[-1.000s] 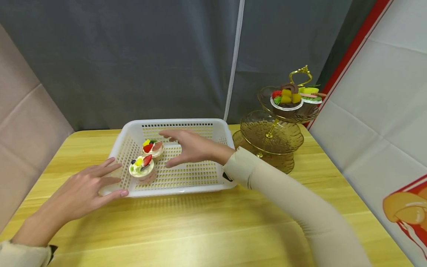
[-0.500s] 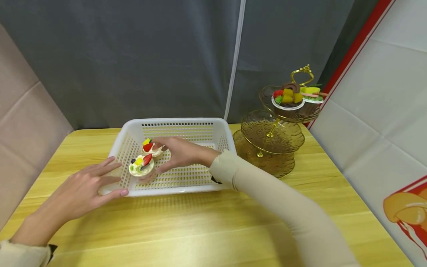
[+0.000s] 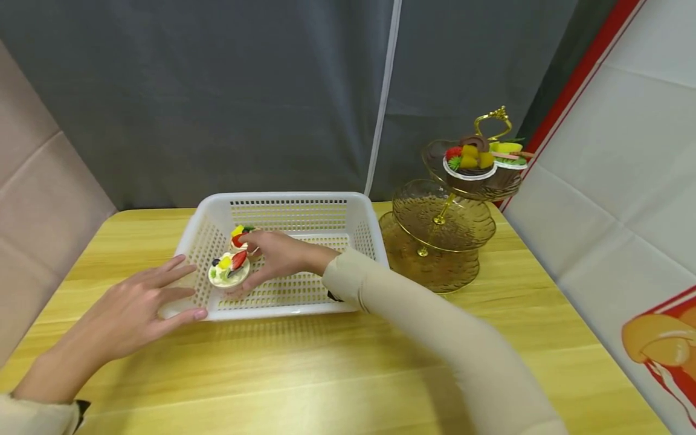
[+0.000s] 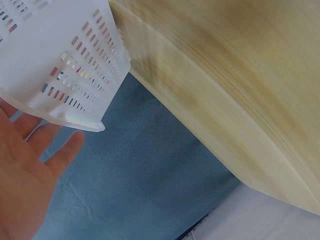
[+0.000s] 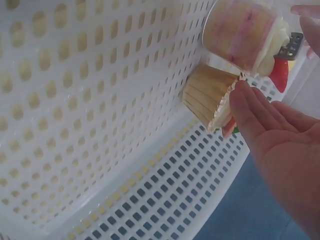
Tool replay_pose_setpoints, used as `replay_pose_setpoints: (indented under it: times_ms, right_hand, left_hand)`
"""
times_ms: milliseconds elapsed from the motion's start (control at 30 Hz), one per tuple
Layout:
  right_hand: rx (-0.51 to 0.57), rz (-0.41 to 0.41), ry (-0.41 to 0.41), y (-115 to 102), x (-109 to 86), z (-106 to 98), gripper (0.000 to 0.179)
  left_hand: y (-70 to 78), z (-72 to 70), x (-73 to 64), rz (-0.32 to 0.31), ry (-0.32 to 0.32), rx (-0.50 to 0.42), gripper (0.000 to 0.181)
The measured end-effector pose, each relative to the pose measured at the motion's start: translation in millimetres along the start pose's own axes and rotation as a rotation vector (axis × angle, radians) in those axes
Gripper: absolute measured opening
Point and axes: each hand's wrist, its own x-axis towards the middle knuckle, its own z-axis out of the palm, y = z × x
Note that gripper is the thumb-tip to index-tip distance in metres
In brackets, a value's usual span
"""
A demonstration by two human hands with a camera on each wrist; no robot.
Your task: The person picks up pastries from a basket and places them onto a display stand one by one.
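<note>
A white perforated plastic basket (image 3: pixel 293 310) rests on the wooden table, with two cream-topped cupcakes at its left end. The front cupcake (image 3: pixel 222 273), with strawberry, yellow fruit and a blueberry, stands in a clear cup (image 5: pixel 237 35). Behind it, the rear cupcake (image 3: pixel 237 231) is partly covered by my right hand (image 3: pixel 278 255). That hand reaches into the basket, thumb beside the front cupcake and extended fingers near the rear cupcake's topping (image 5: pixel 226 117); firm contact cannot be made out. My left hand (image 3: pixel 142 302) lies at the basket's left rim, fingers spread and loosely bent (image 4: pixel 27 165).
To the right stands a three-tier amber glass cake stand (image 3: pixel 443 226) with a gold handle (image 3: pixel 493 124). Two fruit-topped chocolate cupcakes (image 3: pixel 469 168) sit on its top tier. A grey curtain (image 3: pixel 244 103) hangs behind the table; a white panel (image 3: pixel 641 157) borders the right.
My right hand has moved left and slightly down inside the basket, from its middle to the cupcakes. The left hand has stayed at the rim.
</note>
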Motion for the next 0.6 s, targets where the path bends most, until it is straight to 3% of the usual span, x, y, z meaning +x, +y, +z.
replay_pose_setpoints:
  times_ms: [367, 600]
  right_hand:
    - [-0.057, -0.020, -0.012, 0, 13.1, 8, 0.082]
    - [-0.112, -0.020, -0.021, 0, 21.7, 10, 0.089]
  left_hand:
    - [0.2, 0.2, 0.6, -0.003, -0.001, -0.005, 0.052]
    - [-0.1, -0.8, 1.4, -0.002, -0.010, -0.003, 0.051]
